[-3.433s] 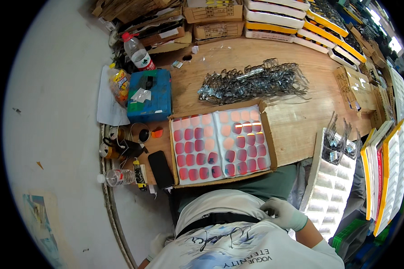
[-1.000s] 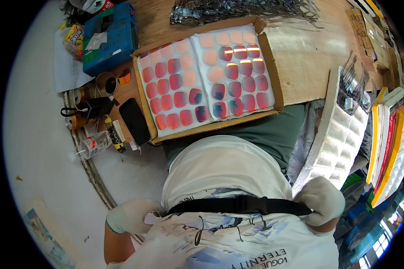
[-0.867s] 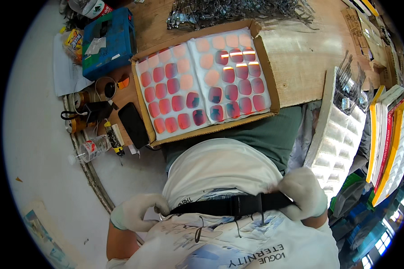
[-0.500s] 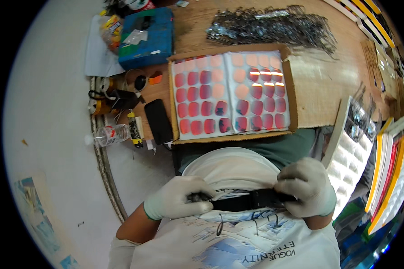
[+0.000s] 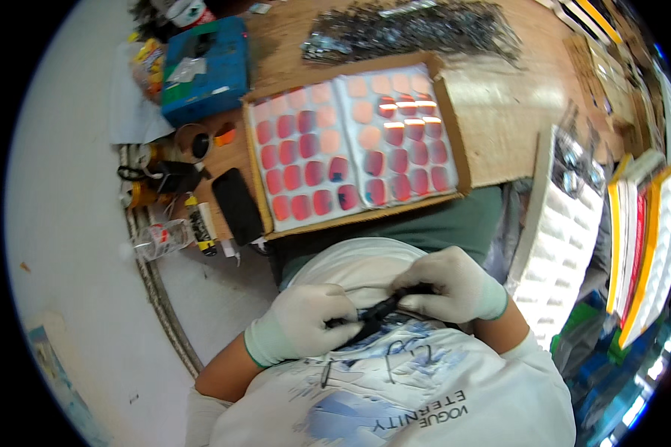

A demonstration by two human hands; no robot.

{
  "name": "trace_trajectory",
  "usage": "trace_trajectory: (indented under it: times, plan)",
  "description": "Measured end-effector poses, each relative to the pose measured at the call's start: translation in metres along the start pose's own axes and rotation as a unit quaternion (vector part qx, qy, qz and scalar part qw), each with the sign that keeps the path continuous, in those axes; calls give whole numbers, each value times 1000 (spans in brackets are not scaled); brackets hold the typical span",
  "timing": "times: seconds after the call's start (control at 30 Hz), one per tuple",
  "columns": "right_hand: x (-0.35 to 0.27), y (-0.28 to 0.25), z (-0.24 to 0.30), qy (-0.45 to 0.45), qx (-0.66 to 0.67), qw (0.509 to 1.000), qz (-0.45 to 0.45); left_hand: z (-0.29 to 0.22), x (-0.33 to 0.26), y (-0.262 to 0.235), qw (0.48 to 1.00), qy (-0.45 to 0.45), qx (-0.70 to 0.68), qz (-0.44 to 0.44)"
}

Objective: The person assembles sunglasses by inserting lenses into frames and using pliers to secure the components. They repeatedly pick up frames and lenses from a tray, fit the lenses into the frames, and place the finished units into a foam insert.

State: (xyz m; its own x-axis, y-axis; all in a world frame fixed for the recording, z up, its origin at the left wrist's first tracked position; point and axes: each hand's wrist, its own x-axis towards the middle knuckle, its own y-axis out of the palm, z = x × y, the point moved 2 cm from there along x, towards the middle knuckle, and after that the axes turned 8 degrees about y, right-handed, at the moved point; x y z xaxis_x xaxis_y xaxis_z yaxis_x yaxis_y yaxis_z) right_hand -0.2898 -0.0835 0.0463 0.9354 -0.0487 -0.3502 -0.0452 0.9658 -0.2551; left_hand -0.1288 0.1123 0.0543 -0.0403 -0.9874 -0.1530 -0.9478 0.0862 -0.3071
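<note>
At my waist, my left hand [image 5: 307,320], in a white knit glove with a green cuff, is closed round one end of a black strap [image 5: 381,310]. My right hand [image 5: 455,284], gloved likewise, pinches the other end. The strap, which has a bulkier black piece along it, slants up to the right across my white printed shirt [image 5: 395,387]. My fingers hide both of its ends. Beyond my lap, a cardboard box [image 5: 455,134] holds rows of red tinted lenses [image 5: 314,173] and paler pink ones on white sheets.
Left of the box lie a black phone [image 5: 237,206], a tube [image 5: 200,226], a plastic bottle [image 5: 164,238] and a blue case [image 5: 207,68]. A heap of thin metal frames [image 5: 410,31] lies at the back. White moulded trays [image 5: 555,238] stand on the right.
My right hand has come left toward my left hand. The strap between them now looks shorter and slanted. The whole view has shifted and tilted a little.
</note>
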Motion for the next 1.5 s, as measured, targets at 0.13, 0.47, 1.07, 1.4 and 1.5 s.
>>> trace_trajectory:
  times: [0.13,0.47,1.07,1.4,1.5]
  plan:
    - [-10,11,-8,-32,27,998,-50,-1,10,-1,999,-18,-1,31]
    - [-22,31,-15,-150,-74,960,-223,-4,37,-21,981,-90,-108,131]
    - [-21,4,-21,16,16,1000,-2,2,28,-4,995,-67,-78,6]
    - [-17,4,-27,-31,36,999,2,5,25,-5,994,-42,-88,-38]
    - [-21,3,-28,-28,29,999,-3,9,25,-5,987,-125,-99,-38]
